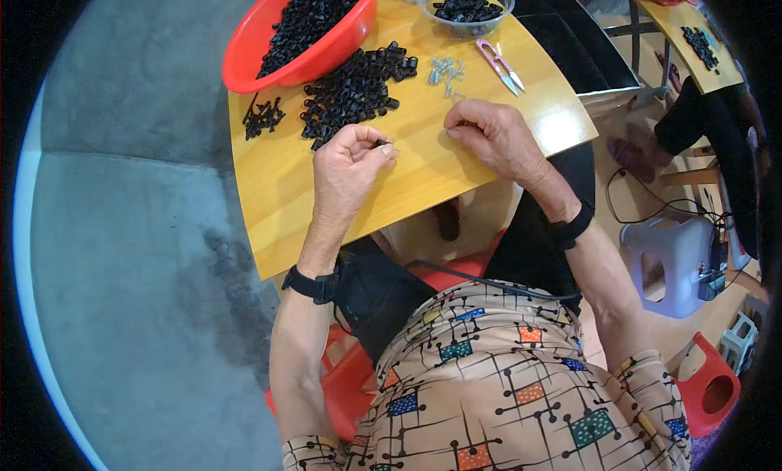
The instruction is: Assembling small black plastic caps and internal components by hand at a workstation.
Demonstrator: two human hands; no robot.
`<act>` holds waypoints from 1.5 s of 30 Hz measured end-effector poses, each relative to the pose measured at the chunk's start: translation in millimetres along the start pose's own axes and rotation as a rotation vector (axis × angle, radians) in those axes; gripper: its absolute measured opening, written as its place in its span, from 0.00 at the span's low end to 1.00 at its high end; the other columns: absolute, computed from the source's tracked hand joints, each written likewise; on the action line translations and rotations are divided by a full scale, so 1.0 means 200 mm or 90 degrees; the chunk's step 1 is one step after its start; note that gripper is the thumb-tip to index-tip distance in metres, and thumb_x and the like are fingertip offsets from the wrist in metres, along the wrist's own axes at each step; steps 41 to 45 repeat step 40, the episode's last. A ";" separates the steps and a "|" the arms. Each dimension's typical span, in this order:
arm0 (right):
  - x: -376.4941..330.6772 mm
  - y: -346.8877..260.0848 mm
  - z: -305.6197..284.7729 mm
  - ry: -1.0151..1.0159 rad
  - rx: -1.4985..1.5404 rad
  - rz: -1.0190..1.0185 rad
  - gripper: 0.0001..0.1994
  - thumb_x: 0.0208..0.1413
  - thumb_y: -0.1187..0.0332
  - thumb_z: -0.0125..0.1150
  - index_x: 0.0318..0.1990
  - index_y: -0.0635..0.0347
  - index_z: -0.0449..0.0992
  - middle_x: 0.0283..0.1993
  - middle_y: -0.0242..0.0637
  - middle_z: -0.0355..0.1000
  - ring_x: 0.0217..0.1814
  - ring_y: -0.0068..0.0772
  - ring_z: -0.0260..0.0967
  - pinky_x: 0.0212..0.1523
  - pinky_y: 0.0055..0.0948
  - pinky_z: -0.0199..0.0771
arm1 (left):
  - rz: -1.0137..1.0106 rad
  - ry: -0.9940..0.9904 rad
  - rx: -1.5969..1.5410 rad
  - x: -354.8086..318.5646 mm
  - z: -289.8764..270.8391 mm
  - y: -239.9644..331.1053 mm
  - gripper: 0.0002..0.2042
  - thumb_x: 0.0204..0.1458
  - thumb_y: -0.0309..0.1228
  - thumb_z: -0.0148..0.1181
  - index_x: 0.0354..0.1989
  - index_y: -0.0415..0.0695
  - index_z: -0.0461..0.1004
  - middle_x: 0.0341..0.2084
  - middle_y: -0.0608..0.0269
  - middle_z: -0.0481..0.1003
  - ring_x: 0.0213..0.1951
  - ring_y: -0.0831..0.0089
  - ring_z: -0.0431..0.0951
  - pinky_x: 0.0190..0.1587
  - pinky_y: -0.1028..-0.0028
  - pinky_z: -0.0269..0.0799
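Over the near part of the yellow table [440, 174], my left hand [346, 166] pinches a small black plastic piece [380, 144] between thumb and fingertips. My right hand [497, 141], a little apart from it, has thumb and forefinger closed together; whatever may be between them is too small to make out. Just beyond my left hand lies a loose pile of black ring-shaped plastic parts [354, 92]. Small metal springs [446, 72] are scattered beyond my right hand. Pink-handled thread snips [501, 66] rest to the right of them, blades toward me.
A red basin [244, 60] full of black parts overhangs the far left. Slim black pieces [262, 118] lie at the left edge. A clear bowl [429, 13] of black parts stands at the back, near a black tray [570, 43]. Another person's leg [700, 117] shows at right, by a stool [668, 263].
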State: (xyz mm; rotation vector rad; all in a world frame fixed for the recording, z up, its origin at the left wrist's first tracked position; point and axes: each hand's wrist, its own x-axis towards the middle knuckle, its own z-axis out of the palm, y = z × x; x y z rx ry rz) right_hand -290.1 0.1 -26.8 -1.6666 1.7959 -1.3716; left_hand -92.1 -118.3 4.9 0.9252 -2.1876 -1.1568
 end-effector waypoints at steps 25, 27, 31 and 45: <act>0.00 0.01 0.01 0.028 0.014 -0.013 0.04 0.46 0.72 0.59 0.30 0.61 0.73 0.26 0.41 0.71 0.28 0.37 0.72 0.31 0.30 0.70 | -0.139 -0.102 -0.394 -0.21 -0.05 0.00 0.11 0.50 0.24 0.60 0.42 0.36 0.74 0.28 0.66 0.75 0.29 0.82 0.72 0.37 0.82 0.69; -0.01 0.01 -0.01 -0.008 0.052 0.008 0.03 0.48 0.73 0.59 0.30 0.62 0.73 0.25 0.34 0.72 0.28 0.27 0.71 0.31 0.26 0.69 | -0.136 -0.130 -0.405 -0.20 -0.04 -0.01 0.11 0.50 0.24 0.60 0.42 0.36 0.74 0.28 0.67 0.75 0.29 0.82 0.72 0.37 0.82 0.69; -0.04 -0.18 0.03 -0.050 0.347 0.160 0.03 0.52 0.74 0.58 0.32 0.65 0.74 0.27 0.22 0.68 0.32 0.12 0.62 0.33 0.16 0.65 | -0.099 -0.151 -0.401 -0.20 -0.06 -0.04 0.10 0.51 0.25 0.59 0.42 0.36 0.75 0.27 0.68 0.75 0.29 0.83 0.72 0.35 0.83 0.69; 0.04 -0.33 0.26 -0.091 0.331 0.233 0.04 0.52 0.73 0.60 0.33 0.62 0.75 0.27 0.25 0.70 0.31 0.13 0.64 0.33 0.16 0.66 | -0.111 -0.204 -0.372 -0.16 -0.19 -0.15 0.11 0.52 0.27 0.59 0.43 0.40 0.75 0.25 0.68 0.75 0.28 0.83 0.73 0.34 0.84 0.70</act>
